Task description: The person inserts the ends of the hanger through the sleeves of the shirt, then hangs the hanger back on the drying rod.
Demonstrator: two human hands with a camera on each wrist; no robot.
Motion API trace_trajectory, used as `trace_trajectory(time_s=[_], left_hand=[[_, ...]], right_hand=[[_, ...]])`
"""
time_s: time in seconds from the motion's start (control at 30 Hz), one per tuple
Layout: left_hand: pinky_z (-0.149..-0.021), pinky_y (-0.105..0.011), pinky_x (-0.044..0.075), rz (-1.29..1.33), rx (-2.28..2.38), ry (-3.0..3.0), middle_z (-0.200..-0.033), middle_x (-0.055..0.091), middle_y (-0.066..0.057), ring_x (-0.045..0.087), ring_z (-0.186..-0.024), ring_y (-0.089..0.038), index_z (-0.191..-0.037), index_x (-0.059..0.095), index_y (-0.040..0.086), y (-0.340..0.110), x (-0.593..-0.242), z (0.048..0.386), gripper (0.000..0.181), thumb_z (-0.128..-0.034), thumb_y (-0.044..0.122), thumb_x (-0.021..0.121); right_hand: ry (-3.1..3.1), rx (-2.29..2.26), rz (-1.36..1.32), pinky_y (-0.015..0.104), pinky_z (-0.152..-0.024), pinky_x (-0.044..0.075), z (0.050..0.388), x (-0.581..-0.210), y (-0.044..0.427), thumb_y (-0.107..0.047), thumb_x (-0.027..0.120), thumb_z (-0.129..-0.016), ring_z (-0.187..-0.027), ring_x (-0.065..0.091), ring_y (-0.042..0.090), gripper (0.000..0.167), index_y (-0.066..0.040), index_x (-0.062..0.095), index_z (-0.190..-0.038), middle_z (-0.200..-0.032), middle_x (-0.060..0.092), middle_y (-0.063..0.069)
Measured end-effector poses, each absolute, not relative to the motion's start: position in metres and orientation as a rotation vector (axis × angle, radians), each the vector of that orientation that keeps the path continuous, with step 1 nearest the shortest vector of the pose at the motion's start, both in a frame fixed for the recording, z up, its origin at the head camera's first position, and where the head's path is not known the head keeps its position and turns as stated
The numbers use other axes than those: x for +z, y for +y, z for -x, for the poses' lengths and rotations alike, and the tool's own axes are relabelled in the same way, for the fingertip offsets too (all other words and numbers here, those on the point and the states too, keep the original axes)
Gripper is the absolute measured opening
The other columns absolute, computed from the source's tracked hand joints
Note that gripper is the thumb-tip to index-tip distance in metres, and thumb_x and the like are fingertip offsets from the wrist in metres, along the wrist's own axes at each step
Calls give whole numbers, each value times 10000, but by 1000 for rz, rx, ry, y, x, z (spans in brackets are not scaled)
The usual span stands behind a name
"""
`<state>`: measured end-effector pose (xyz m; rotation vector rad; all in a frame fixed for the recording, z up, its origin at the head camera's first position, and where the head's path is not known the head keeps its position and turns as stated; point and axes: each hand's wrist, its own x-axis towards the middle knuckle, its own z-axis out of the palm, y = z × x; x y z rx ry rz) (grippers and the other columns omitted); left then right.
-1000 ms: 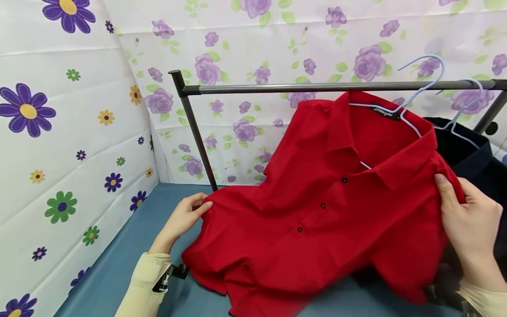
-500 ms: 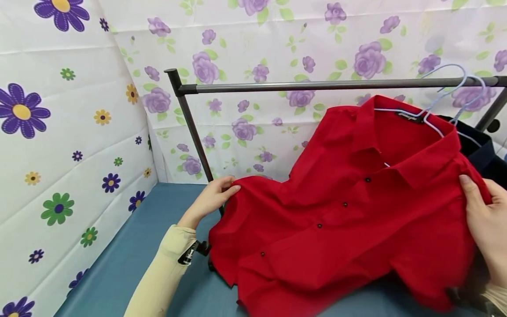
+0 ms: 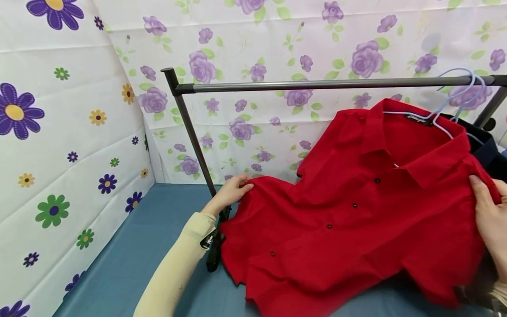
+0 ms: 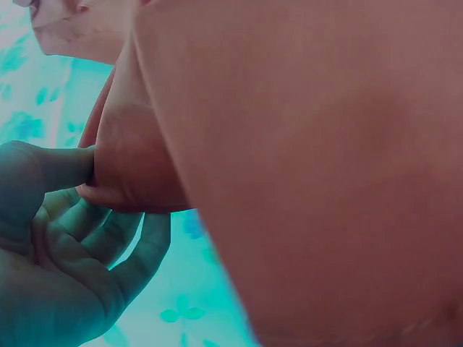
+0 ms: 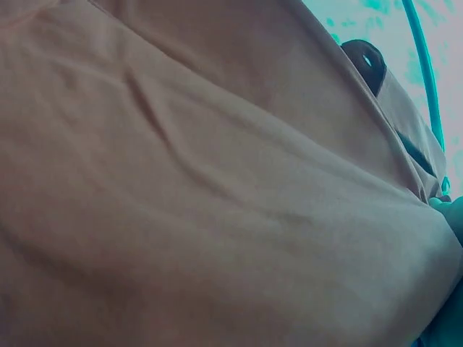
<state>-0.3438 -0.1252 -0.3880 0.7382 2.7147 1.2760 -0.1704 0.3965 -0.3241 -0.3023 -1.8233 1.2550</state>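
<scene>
A red short-sleeved shirt (image 3: 348,229) with dark buttons is on a pale blue wire hanger (image 3: 443,105), whose hook is up at the rail. My left hand (image 3: 229,193) pinches the shirt's cloth at its left edge, beside the rack's post. Close up in the left wrist view, the thumb and fingers of the left hand (image 4: 79,253) hold a fold of the fabric. At the right edge of the head view, my right hand (image 3: 491,215) grips the shirt near the shoulder, thumb in front. Cloth fills most of the right wrist view and hides most of that hand.
A dark metal rack rail (image 3: 301,85) runs across the back, its left post (image 3: 194,141) standing on a blue surface (image 3: 130,246). Behind the red shirt hangs a dark navy garment (image 3: 489,154) on another pale hanger. Floral sheets (image 3: 257,39) form the back and left walls.
Both hands have carried the red shirt rightward. Its hanger hook has slid from the middle right toward the rail's right end, up against the navy garment's hanger.
</scene>
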Motion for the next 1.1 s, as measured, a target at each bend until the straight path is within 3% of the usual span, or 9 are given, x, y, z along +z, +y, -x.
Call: trace_trajectory(time_s=[0.33,0.4,0.53,0.67,0.77,0.97,1.1], left_hand=[[-780,-347,450,-754,1252,2737,-966,670,-62,585,-854,-198,-982,642,73,-115,-415,360,109,-1034,145,578],[-818,-372,473,-734,1243,2764,-1008,681,-77,608,-906,-227,-1007,656,64,-115,-419,361,111,-1030,145,583],[-843,-388,491,-641,1264,2781,-1072,689,-87,625,-980,-247,-1088,685,69,-114,-424,362,150,-1035,165,582],[-721,-324,472,-569,1343,2750,-988,675,-92,591,-844,-191,-1098,669,51,-109,-423,364,179,-1040,192,576],[-661,-315,458,-552,1413,2751,-938,669,-130,572,-760,-207,-1115,654,26,-104,-415,368,204,-1049,191,555],[-796,-390,488,-552,1466,2922,-1039,684,-173,606,-882,-281,-1219,630,-2,-90,-376,385,258,-1042,167,546],[-846,-426,485,-572,1479,2996,-1044,668,-201,605,-933,-312,-1187,625,-30,-81,-347,397,244,-1033,140,543]], right_hand=[[-1910,1343,555,89,-473,317,172,-321,415,-318,574,-1030,-488,437,-76,242,-351,525,-795,-560,477,-220],[-1923,1348,559,93,-465,322,170,-319,414,-327,572,-1031,-482,442,-75,233,-358,531,-803,-560,484,-223],[-1894,1288,432,101,-436,329,168,-321,408,-267,612,-1017,-438,443,-64,241,-384,598,-808,-540,507,-218],[-1885,1069,233,87,-457,304,169,-328,401,-184,640,-1005,-463,408,-91,293,-422,611,-837,-577,486,-264],[-1881,1018,157,86,-480,296,169,-331,397,-151,648,-998,-496,396,-96,320,-427,609,-841,-601,473,-277],[-1891,1026,186,100,-503,284,166,-336,392,-155,651,-996,-540,392,-70,333,-435,607,-820,-611,468,-269],[-1914,982,203,93,-521,282,163,-338,389,-166,640,-1002,-566,395,-65,321,-442,595,-844,-638,469,-286]])
